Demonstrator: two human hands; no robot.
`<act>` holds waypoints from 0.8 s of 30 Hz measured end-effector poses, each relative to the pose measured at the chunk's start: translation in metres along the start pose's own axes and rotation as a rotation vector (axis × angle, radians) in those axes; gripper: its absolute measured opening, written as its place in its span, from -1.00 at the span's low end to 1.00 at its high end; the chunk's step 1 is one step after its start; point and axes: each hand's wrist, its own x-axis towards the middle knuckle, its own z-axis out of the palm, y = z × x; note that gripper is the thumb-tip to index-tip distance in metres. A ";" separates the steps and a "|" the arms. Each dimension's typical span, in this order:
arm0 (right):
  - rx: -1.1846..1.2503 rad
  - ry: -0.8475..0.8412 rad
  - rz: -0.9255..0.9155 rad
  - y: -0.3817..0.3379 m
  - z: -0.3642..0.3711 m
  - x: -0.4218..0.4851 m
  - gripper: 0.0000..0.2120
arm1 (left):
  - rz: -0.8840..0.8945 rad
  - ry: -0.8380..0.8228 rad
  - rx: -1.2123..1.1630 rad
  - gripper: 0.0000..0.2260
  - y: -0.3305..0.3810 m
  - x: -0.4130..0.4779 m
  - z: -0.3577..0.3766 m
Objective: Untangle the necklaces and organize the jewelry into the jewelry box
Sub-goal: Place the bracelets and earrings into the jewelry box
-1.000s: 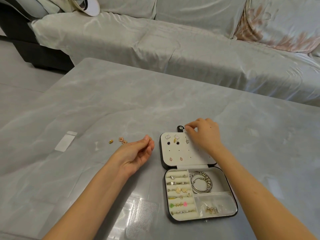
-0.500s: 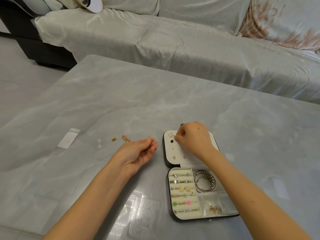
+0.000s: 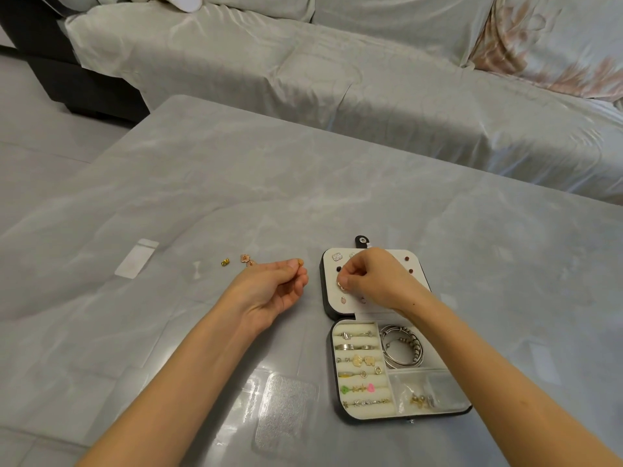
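Right hand (image 3: 374,281) is pinching a small gold stud (image 3: 341,285) against the open black jewelry box's (image 3: 332,299) white lid panel.
Left hand (image 3: 269,288) is curling just beside it, apparently pinching a tiny gold piece (image 3: 300,262).

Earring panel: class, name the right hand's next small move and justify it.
Probably push the small earring pinched by the right hand into a free hole of the earring panel: the fingertips hold it at the panel, and the left hand pinches a gold piece.

Open table (image 3: 236,183) beyond jewelry box (image 3: 360,412)
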 end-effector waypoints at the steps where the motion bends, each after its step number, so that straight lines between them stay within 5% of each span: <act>1: -0.014 -0.011 -0.001 -0.002 -0.001 0.001 -0.87 | 0.001 -0.003 0.001 -0.86 0.001 0.000 -0.001; 6: -0.208 -0.048 0.061 -0.014 -0.006 0.013 -0.91 | 0.010 -0.010 -0.003 -0.85 0.003 -0.002 -0.005; 11: -0.458 0.086 -0.029 -0.017 -0.003 0.013 -0.88 | 0.007 -0.025 0.018 -0.86 0.004 -0.001 -0.006; 16: -0.150 0.306 -0.075 0.002 -0.019 0.007 -0.91 | -0.012 -0.031 0.053 -0.88 0.005 -0.001 -0.003; 19: -0.191 0.481 0.007 0.027 -0.026 0.018 -0.75 | -0.018 -0.025 0.069 -0.88 0.005 0.001 0.000; 24: -0.293 0.287 0.052 0.031 -0.021 0.036 -0.77 | -0.011 -0.021 0.102 -0.89 0.008 0.004 0.004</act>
